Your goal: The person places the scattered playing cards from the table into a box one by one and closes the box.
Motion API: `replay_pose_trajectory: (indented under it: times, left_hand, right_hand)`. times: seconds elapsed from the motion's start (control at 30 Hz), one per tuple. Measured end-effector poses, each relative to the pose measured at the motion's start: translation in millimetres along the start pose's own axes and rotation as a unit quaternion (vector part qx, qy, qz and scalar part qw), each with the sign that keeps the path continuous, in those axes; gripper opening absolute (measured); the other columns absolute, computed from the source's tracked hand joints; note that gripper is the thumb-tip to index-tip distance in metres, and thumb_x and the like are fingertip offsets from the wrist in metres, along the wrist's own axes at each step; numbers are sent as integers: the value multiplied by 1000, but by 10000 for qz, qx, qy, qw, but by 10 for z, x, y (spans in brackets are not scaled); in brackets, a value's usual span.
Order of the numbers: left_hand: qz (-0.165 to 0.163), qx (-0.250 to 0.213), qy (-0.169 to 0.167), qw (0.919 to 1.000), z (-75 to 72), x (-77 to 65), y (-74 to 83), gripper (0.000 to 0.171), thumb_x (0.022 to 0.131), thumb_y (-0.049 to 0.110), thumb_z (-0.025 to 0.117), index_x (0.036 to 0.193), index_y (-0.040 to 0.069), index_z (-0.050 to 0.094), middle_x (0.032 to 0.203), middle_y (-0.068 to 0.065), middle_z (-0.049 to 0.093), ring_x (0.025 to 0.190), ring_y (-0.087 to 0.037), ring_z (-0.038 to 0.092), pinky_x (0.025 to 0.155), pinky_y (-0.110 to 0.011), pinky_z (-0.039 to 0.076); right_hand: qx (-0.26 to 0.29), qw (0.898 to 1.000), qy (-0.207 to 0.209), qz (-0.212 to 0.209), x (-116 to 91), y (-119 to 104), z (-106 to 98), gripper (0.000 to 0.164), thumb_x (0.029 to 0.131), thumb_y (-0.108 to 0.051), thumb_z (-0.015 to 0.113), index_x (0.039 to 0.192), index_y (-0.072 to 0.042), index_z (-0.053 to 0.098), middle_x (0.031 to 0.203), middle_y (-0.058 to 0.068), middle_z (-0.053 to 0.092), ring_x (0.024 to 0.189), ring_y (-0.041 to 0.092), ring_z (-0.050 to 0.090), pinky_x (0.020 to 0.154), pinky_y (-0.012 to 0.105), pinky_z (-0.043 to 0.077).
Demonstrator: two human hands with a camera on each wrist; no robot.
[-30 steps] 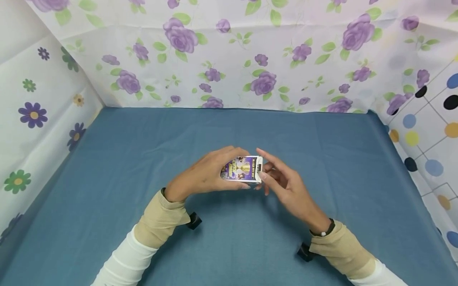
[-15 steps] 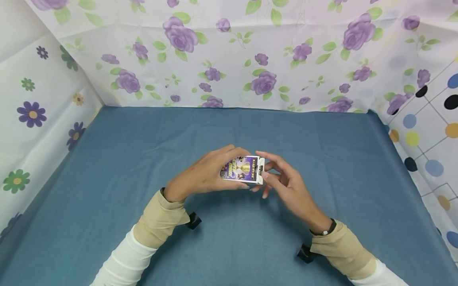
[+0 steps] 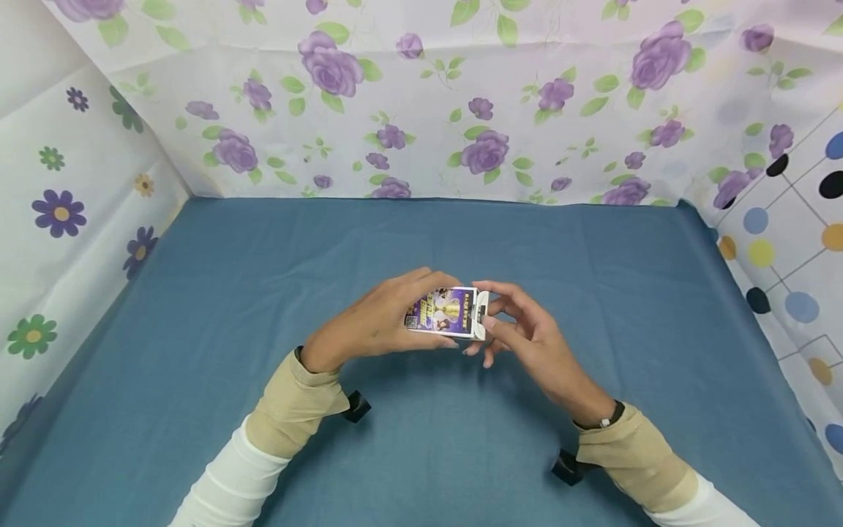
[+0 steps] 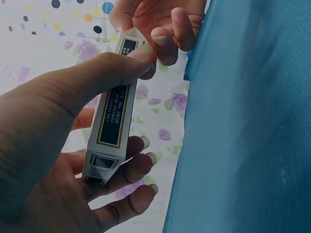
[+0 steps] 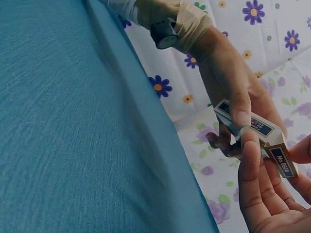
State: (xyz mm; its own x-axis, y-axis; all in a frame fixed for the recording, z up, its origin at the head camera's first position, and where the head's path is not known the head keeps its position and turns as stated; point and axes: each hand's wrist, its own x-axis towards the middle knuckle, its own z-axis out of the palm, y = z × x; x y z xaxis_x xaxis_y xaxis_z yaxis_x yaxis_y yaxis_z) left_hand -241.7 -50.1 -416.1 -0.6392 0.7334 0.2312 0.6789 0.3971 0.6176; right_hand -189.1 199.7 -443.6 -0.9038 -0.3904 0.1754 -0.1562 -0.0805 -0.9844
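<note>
A small purple and white playing card box with a gold trophy print is held above the table, near its middle. My left hand grips it across its long sides, thumb on the near edge and fingers round the far one. Dark panels with print and a number show on the box's narrow side in the left wrist view. At the right end, a white flap stands out a little. My right hand pinches that end between thumb and index finger, its other fingers loosely bent below. The box's contents are hidden.
A blue cloth covers the table. Behind it hangs a white sheet with purple roses; patterned sheets stand at left and right. A black wrist device is strapped below each forearm.
The white flap at the box's right end has come outward slightly. My right thumb and index finger have shifted a little to the right with it; the left hand stays nearly still.
</note>
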Motion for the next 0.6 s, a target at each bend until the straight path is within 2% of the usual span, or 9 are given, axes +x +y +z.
replay_pose_trajectory:
  times: [0.37, 0.5, 0.6]
  left_hand:
    - [2, 62, -7, 10000, -7, -8, 10, 62, 83, 44, 75, 137, 23, 53, 107, 8, 53, 77, -7, 50, 63, -26, 47]
    - [48, 55, -15, 10000, -6, -2, 16, 62, 83, 44, 75, 137, 23, 53, 107, 7, 53, 77, -8, 49, 63, -26, 47]
    - [50, 214, -26, 9998, 2, 7, 27, 62, 83, 45, 75, 137, 23, 54, 106, 7, 52, 77, -8, 49, 63, -26, 46]
  right_hand:
    - [227, 9995, -20, 230, 1, 1, -9, 48, 102, -14, 53, 148, -11, 40, 110, 25, 51, 80, 54, 61, 60, 61, 49]
    - [268, 9993, -35, 239, -1, 5, -15, 48, 102, -14, 53, 148, -10, 40, 109, 25, 50, 80, 55, 60, 60, 59, 50]
    - [238, 9994, -5, 241, -4, 8, -14, 49, 101, -13, 54, 148, -9, 40, 109, 25, 50, 79, 54, 61, 60, 56, 51]
